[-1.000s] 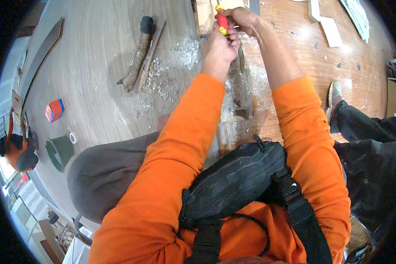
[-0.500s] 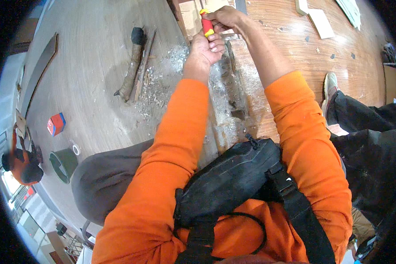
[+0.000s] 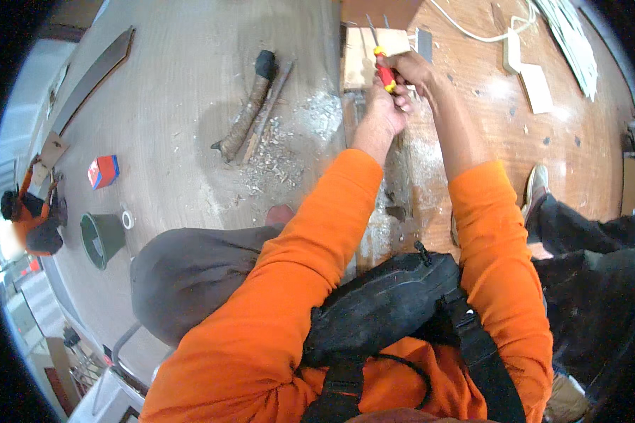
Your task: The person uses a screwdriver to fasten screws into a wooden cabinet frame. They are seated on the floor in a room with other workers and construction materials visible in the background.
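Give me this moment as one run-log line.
Left hand: grip around red-and-yellow-handled screwdriver; right hand: on same screwdriver; beyond hands: pale rectangular board; left floor: green bucket

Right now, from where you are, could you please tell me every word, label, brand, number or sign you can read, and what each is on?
No text can be read clearly.
Red and blue box: any print is too small to read.
Screwdriver in the hands: no readable marking.
Black bag: no readable lettering.
Green bucket: no readable label.
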Motion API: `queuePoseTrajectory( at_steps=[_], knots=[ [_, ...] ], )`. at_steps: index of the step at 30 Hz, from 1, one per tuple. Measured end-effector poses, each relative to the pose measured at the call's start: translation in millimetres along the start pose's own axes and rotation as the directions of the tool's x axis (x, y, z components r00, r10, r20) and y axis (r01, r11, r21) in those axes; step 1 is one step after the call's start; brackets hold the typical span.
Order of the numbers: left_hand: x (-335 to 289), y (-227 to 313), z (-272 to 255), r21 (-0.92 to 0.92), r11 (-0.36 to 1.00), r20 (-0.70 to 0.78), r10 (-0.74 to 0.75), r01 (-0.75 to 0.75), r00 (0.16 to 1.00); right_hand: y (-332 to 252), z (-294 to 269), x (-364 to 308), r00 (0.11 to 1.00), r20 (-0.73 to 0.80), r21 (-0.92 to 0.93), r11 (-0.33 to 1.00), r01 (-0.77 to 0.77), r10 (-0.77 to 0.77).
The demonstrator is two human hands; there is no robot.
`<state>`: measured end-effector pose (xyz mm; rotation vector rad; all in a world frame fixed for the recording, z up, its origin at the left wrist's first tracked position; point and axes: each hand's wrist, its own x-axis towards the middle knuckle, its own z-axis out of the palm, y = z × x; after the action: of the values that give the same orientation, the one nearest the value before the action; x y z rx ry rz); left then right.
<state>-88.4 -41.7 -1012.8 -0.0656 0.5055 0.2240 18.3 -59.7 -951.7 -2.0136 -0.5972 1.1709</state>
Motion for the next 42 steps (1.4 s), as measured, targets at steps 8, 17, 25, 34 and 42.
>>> queuePoseTrajectory(
  at_steps=[8, 17, 25, 34, 42],
  knots=[
    [-15, -14, 25, 0.063, 0.981, -0.172, 0.19, -0.181, 0.967, 2, 1, -1, 0.993, 0.069, 0.181, 0.977, -0.109, 0.098],
    [-7, -16, 27, 0.231, 0.944, -0.276, 0.295, -0.234, 0.915, 9, 16, 15, 0.982, -0.187, -0.089, 0.996, -0.019, 0.002],
    [-20, -8, 16, 0.099, 0.994, -0.09, 0.051, -0.042, 0.995, 13, -5, 11, 1.0, -0.008, 0.024, 1.0, -0.007, 0.008],
    [-11, 8, -1, -0.076, 0.994, 0.065, -0.074, 0.079, 0.995, 10, -2, 7, 0.993, 0.076, 0.206, 0.973, -0.1, 0.086],
    [-10, -19, 23, 0.27, 0.935, -0.336, 0.314, -0.229, 0.888, 14, 5, 15, 0.992, -0.126, -0.074, 0.996, -0.04, 0.031]
  ],
)
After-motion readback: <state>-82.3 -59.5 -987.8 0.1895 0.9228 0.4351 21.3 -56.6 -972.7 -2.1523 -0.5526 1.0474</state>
